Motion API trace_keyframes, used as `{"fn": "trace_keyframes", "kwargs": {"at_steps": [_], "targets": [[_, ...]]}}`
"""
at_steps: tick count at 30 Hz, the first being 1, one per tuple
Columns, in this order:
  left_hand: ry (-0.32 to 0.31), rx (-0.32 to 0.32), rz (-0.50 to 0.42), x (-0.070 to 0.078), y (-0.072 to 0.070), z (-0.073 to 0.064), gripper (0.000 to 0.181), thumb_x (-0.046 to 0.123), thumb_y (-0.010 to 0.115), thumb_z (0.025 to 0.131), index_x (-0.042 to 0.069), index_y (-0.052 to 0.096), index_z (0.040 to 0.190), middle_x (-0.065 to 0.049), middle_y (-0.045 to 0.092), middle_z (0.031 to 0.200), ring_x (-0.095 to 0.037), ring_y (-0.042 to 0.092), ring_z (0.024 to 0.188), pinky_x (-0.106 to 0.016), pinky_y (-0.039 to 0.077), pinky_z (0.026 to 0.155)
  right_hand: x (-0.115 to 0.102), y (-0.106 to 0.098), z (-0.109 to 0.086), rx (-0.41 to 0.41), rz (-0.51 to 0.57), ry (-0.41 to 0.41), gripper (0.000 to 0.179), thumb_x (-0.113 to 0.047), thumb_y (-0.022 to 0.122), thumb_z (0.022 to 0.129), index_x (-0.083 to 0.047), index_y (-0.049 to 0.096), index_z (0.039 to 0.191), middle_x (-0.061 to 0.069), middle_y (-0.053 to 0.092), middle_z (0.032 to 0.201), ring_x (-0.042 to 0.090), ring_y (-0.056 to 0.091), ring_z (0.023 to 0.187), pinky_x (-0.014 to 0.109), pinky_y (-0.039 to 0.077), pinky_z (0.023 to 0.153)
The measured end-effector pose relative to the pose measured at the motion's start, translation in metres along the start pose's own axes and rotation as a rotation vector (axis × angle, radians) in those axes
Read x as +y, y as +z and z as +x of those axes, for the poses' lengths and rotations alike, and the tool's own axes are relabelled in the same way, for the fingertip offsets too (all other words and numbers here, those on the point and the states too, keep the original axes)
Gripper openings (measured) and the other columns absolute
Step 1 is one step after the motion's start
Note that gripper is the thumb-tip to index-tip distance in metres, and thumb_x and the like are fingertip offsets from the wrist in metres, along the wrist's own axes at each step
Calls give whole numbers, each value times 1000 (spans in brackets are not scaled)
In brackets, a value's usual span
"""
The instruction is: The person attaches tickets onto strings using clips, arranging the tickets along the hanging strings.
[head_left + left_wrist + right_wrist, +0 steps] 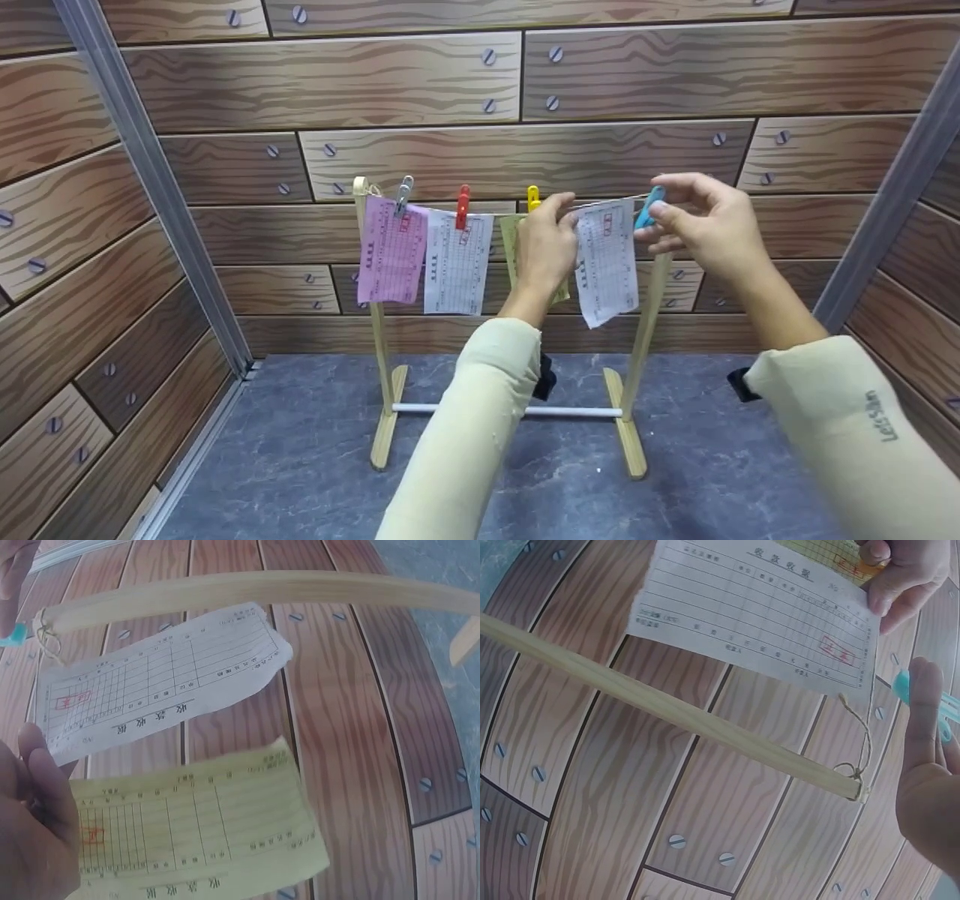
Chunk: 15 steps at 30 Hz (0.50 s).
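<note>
A white receipt slip (608, 262) hangs at the right part of a string. My left hand (546, 246) pinches its upper left corner at the string, as the left wrist view shows with thumb and fingertips on the paper (157, 686). Between thumb and fingers my right hand (712, 221) holds a blue clothespin (649, 208), just right of the slip's top corner. Partly behind the left hand hangs a yellow-green slip (511, 240) under a yellow clothespin (533, 196). In the right wrist view the clothespin (901, 686) is apart from the paper.
The string runs between two wooden posts (649, 330), joined low down by a white rod (574, 412). Farther left, a pink slip (391, 255) hangs from a silver clip (403, 195) and another white slip (456, 270) from a red clothespin (463, 206). Wood-patterned panels stand behind.
</note>
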<state>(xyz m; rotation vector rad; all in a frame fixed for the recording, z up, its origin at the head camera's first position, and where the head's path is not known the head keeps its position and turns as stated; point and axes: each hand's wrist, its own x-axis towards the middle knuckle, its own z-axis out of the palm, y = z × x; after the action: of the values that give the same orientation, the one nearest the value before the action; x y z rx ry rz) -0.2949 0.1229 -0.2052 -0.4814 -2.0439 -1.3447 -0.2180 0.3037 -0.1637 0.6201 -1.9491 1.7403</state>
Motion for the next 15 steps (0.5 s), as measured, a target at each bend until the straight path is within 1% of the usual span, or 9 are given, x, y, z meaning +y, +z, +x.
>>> {"fn": "trace_keyframes", "kwargs": {"at_steps": [4, 8, 9, 15], "targets": [[-37, 3, -20, 0, 3, 0, 15, 8, 69, 95, 9, 76, 108, -4, 76, 101, -19, 69, 91, -30, 52, 76, -3, -2, 1, 1, -2, -9, 24, 4, 67, 94, -3, 66, 117, 15, 68, 95, 22, 74, 70, 34, 59, 60], [-67, -8, -29, -1, 3, -1, 7, 10, 68, 96, 12, 75, 99, -1, 73, 93, -15, 64, 82, -30, 49, 71, -6, -3, 1, 3, -22, -8, 24, 3, 67, 94, -3, 65, 117, 12, 68, 95, 22, 74, 70, 34, 59, 60], [-72, -16, -40, -1, 3, -1, 6, 10, 68, 96, 12, 74, 98, -1, 73, 90, -14, 64, 77, -30, 49, 68, -6, -3, 1, 4, -25, -5, 24, 2, 68, 94, -3, 65, 117, 12, 68, 95, 22, 74, 71, 34, 59, 60], [-53, -42, -93, -4, 1, -3, 7, 11, 65, 98, 11, 72, 97, 3, 67, 81, -10, 60, 62, -24, 48, 58, -10, -4, 5, 11, -22, 14, 24, 3, 67, 94, -2, 65, 118, 13, 67, 95, 22, 74, 72, 33, 59, 62]]}}
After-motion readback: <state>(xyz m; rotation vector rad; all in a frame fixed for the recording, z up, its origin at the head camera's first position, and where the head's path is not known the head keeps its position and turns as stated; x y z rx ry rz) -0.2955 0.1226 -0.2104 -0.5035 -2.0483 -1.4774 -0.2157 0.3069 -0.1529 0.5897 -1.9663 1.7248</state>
